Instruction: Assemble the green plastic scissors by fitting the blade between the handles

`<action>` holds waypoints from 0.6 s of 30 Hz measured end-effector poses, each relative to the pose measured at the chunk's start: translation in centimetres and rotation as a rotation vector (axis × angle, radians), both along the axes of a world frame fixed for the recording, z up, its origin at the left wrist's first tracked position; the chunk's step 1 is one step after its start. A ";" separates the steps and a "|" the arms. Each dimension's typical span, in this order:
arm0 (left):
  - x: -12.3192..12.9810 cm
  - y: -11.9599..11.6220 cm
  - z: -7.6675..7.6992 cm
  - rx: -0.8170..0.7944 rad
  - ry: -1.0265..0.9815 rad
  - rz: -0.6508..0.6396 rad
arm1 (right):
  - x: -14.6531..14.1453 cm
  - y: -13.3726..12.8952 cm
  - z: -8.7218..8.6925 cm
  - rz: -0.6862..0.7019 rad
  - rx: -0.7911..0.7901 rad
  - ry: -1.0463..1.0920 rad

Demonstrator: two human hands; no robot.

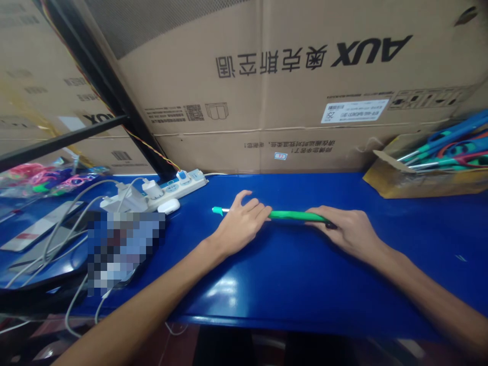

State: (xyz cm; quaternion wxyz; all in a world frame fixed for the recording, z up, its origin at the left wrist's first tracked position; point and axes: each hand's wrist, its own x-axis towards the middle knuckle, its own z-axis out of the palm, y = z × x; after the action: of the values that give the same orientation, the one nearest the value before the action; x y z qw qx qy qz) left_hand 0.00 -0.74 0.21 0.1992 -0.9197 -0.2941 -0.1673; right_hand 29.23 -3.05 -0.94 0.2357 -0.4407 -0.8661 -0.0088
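Observation:
A long, thin green stick (pixel 292 215) is held crosswise above the blue tabletop (pixel 282 284). Its left end shows a short silver shaft and a teal tip; a small black part is at the right end. My left hand (pixel 242 221) is wrapped round the stick near the silver shaft, with its thumb raised off. Around the right end closes my right hand (pixel 348 231), hiding some of the green length. What kind of tool the stick is, I cannot tell.
An open cardboard box (pixel 427 183) of blue and green stick-like items stands at the right. Left are a white power strip (pixel 179 188) with chargers, a white earbud case (pixel 168 206), cables and a blurred-out phone-like device (pixel 125 249). Large cardboard panels (pixel 267 101) rise behind.

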 end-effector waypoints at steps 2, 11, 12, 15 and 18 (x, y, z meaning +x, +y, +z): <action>-0.1 0.0 0.2 0.013 -0.009 -0.001 | 0.1 0.0 0.1 -0.008 0.020 -0.016; -0.4 0.9 -0.5 -0.132 -0.020 -0.083 | 0.1 1.0 0.3 0.068 -0.202 0.069; -0.4 0.8 -0.5 -0.168 -0.034 -0.084 | 0.1 1.0 0.2 0.073 -0.220 0.077; -0.5 0.8 -0.1 -0.265 -0.051 -0.069 | 0.0 1.1 0.0 0.080 -0.302 0.073; -0.6 0.9 0.0 -0.361 -0.051 -0.042 | -0.1 1.1 -0.2 0.084 -0.354 0.036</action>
State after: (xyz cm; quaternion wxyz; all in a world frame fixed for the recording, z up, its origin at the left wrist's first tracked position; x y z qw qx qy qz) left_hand -0.62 0.13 0.26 0.0200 -0.9419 -0.3048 -0.1395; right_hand 29.15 -1.92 -1.13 0.1700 -0.4387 -0.8674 0.1617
